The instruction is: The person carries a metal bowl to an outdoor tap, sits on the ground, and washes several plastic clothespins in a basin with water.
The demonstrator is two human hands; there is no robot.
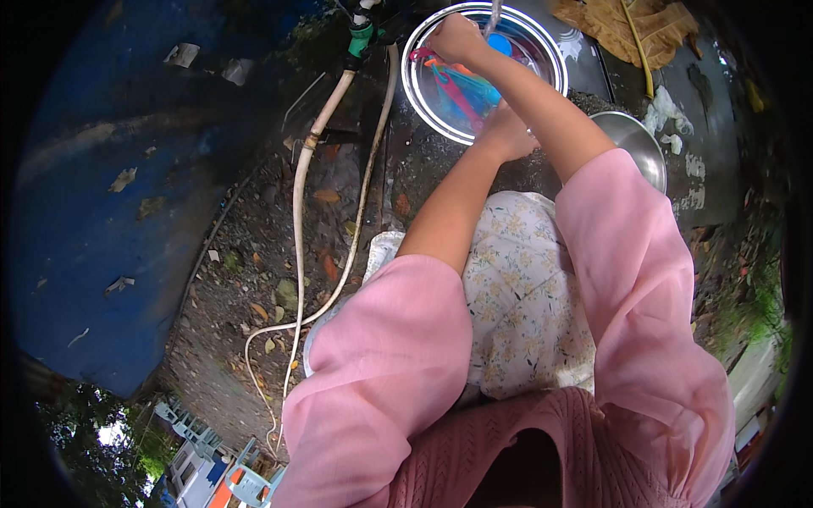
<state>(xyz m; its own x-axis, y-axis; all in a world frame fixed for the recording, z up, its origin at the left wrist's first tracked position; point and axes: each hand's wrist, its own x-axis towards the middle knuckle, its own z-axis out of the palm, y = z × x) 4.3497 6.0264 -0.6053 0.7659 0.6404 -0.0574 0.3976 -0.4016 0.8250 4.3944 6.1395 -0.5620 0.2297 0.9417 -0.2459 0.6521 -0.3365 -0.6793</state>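
A round shiny metal basin lies before me, with water pouring into it from above. In it are a blue cup-like piece, a pink handled utensil, an orange piece and light-blue plastic pieces. My right hand reaches across to the basin's far left side, its fingers curled down close to a pink piece; its grip is hidden. Lower down, my left hand is at the near rim beside the pink utensil, and its fingers are mostly out of sight behind my right forearm.
A second metal bowl sits to the right, partly behind my right arm. Pale hoses run from a green connector down the left. A blue tarp-like sheet, a large dry leaf and crumpled white plastic lie around.
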